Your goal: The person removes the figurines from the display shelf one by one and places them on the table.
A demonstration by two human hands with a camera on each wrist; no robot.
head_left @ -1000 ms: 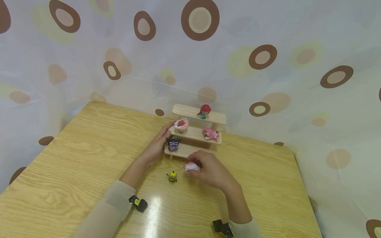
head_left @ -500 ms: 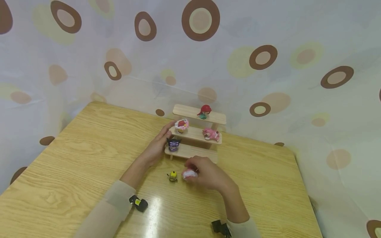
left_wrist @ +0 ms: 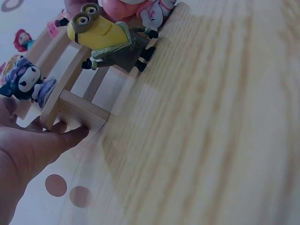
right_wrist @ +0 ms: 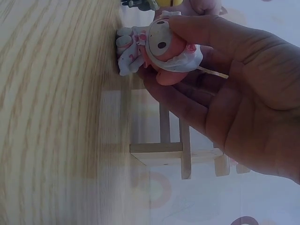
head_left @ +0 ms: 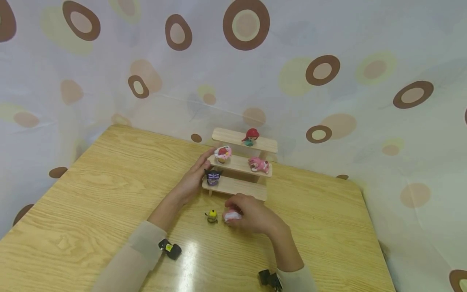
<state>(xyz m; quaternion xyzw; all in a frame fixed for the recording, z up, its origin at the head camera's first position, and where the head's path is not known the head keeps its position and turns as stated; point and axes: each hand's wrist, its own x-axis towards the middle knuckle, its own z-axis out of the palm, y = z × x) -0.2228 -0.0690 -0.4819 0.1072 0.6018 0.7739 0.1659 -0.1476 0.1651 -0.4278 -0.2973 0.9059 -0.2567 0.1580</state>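
As the left end of the stand (head_left: 235, 187) is touched by the left hand (head_left: 191, 180), the pink doll (head_left: 232, 216) is grasped by the right hand (head_left: 257, 215), seen from the head view just in front of the bottom tier. To the doll's left, the minion (head_left: 212, 216) is seen on the table (head_left: 321, 231), apart from both hands. The red-haired figure (head_left: 251, 137) is placed on the top tier; the middle one is shared by the white-and-pink figure (head_left: 223, 154) at its left and the bear (head_left: 259, 165) at its right, and the left end of the bottom tier is taken by the purple figure (head_left: 213, 177). Pale sleeves (head_left: 125, 257) are worn, and the table is backed by a spotted sheet (head_left: 240, 81). In the left wrist view, the left hand's fingers are laid fairly straight against the end panel, in a relaxed touch; the minion is stood upright on its feet, and the doll is shown beyond it, cut off by the frame. In the right wrist view, the doll's head is pinched between thumb and fingers, its feet right down at the table top, though whether contact is made cannot be told.
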